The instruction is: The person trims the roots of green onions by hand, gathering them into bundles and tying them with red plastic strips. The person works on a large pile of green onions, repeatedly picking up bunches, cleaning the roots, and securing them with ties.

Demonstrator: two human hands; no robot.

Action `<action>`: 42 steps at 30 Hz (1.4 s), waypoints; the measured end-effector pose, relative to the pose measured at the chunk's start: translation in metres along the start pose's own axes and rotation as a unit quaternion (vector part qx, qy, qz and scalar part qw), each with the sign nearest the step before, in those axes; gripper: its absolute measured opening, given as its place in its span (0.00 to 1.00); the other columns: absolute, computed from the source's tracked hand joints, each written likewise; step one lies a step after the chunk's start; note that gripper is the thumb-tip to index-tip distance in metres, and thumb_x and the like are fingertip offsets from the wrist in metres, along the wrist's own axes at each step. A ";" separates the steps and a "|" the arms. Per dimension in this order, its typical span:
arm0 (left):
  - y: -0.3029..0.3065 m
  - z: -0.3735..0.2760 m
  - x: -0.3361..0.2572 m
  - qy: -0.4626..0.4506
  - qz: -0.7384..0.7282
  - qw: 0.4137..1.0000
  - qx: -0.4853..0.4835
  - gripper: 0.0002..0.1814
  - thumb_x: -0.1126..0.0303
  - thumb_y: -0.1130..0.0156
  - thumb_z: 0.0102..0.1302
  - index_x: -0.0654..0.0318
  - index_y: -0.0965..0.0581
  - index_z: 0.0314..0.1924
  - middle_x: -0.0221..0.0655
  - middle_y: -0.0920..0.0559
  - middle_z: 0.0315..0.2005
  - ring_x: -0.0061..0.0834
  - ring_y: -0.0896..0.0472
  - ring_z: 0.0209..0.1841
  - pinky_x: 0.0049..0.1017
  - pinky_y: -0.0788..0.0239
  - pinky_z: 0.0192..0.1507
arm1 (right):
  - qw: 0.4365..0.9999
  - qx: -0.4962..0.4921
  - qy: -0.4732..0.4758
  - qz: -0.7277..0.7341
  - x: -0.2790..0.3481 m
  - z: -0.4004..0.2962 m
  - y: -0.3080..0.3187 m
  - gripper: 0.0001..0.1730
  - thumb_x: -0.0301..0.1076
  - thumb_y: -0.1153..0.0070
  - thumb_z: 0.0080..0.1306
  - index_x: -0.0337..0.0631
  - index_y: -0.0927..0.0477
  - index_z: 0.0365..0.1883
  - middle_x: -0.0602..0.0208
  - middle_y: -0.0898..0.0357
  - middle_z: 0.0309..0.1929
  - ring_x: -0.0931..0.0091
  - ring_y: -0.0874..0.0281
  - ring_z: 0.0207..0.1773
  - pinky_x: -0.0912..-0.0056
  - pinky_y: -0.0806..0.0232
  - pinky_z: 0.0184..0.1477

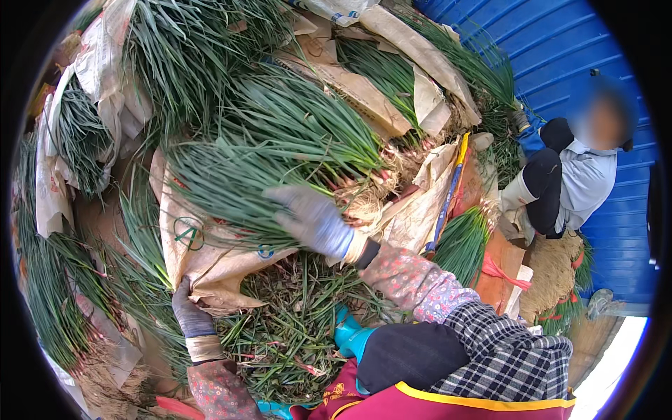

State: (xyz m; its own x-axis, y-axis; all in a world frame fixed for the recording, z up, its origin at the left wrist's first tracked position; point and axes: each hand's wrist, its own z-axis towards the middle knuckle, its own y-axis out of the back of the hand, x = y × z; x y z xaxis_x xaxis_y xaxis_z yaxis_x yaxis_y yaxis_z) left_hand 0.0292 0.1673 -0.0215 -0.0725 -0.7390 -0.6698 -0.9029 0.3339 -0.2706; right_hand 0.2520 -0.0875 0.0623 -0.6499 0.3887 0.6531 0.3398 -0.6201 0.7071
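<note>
My left hand (193, 314), in a grey knit glove, grips the lower corner of a woven plastic sack (210, 262). My gloved right hand (310, 218) is blurred and lies over the leaves of a heap of green onions (315, 131) with pinkish bulbs and pale roots; whether its fingers hold any stalks is not clear. The onions lie on the sack, their roots towards the right. Some loose green onions (144, 241) stand just behind my left hand. Below the sack, trimmed leaves and scraps (289, 336) cover the ground beside my turquoise boot (349, 333).
More green onions (184, 47) and sacks are piled at the back and left. A tied bunch (464, 244) lies at the right. Another person (583, 173) sits against a blue corrugated wall (556, 42), one hand at an onion bunch (488, 68).
</note>
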 end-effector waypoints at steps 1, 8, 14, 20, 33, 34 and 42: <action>0.005 -0.010 -0.005 0.009 -0.019 1.000 0.012 0.14 0.63 0.39 0.66 0.65 0.22 0.46 0.32 0.18 0.37 0.26 0.19 0.36 0.27 0.25 0.39 | 0.995 -0.092 -0.027 -0.034 -0.028 -0.001 0.014 0.22 0.31 0.42 0.62 0.44 0.25 0.56 0.57 0.23 0.52 0.61 0.25 0.54 0.61 0.32 0.59; 0.118 -0.010 -0.074 -0.031 -0.040 0.998 -0.045 0.19 0.62 0.40 0.66 0.66 0.24 0.52 0.40 0.18 0.46 0.38 0.19 0.47 0.40 0.25 0.52 | 0.937 -0.246 -0.241 0.056 -0.119 -0.036 0.059 0.17 0.30 0.52 0.71 0.38 0.27 0.57 0.60 0.19 0.48 0.74 0.21 0.49 0.73 0.30 0.52; 0.238 0.030 -0.060 -0.026 -0.040 0.986 -0.162 0.11 0.62 0.42 0.65 0.62 0.22 0.40 0.35 0.16 0.32 0.36 0.17 0.31 0.36 0.22 0.37 | 0.980 -0.069 -0.177 -0.065 -0.096 -0.032 0.005 0.20 0.35 0.46 0.68 0.38 0.25 0.56 0.52 0.22 0.49 0.64 0.23 0.52 0.65 0.32 0.54; 0.194 0.027 -0.084 0.005 -0.043 0.976 -0.215 0.09 0.64 0.35 0.58 0.57 0.24 0.36 0.28 0.23 0.22 0.24 0.29 0.18 0.31 0.30 0.24 | 0.944 -0.039 -0.327 -0.026 -0.132 -0.024 -0.017 0.28 0.52 0.54 0.71 0.39 0.25 0.58 0.49 0.23 0.55 0.58 0.26 0.59 0.63 0.37 0.61; 0.195 -0.003 -0.191 -0.123 0.068 0.972 -0.188 0.11 0.61 0.39 0.65 0.60 0.22 0.40 0.33 0.18 0.26 0.28 0.20 0.23 0.28 0.25 0.27 | 0.953 0.106 -0.284 0.008 -0.085 -0.039 -0.096 0.34 0.56 0.56 0.70 0.36 0.31 0.63 0.41 0.26 0.56 0.51 0.29 0.60 0.57 0.38 0.61; 0.240 0.003 -0.185 -0.109 0.118 0.964 -0.209 0.10 0.60 0.37 0.64 0.58 0.22 0.38 0.29 0.20 0.23 0.24 0.24 0.19 0.26 0.29 0.22 | 0.948 0.122 -0.294 0.030 -0.076 -0.029 -0.105 0.34 0.55 0.56 0.71 0.37 0.31 0.63 0.41 0.27 0.57 0.51 0.29 0.60 0.58 0.38 0.62; 0.273 -0.068 -0.078 0.018 0.039 0.994 -0.099 0.14 0.58 0.36 0.65 0.52 0.28 0.25 0.20 0.34 0.10 0.17 0.38 0.12 0.21 0.47 0.16 | 0.972 -0.093 -0.212 0.029 -0.065 -0.031 -0.050 0.23 0.39 0.41 0.64 0.37 0.26 0.55 0.53 0.22 0.47 0.64 0.23 0.50 0.63 0.31 0.54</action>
State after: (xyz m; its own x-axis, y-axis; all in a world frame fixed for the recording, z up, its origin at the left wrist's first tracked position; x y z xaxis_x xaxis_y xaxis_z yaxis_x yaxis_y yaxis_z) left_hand -0.2401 0.2764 0.0042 -0.1579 -0.7368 -0.6574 -0.9594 0.2722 -0.0746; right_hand 0.2558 -0.1028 -0.0237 -0.2817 0.5700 0.7719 0.2132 -0.7471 0.6295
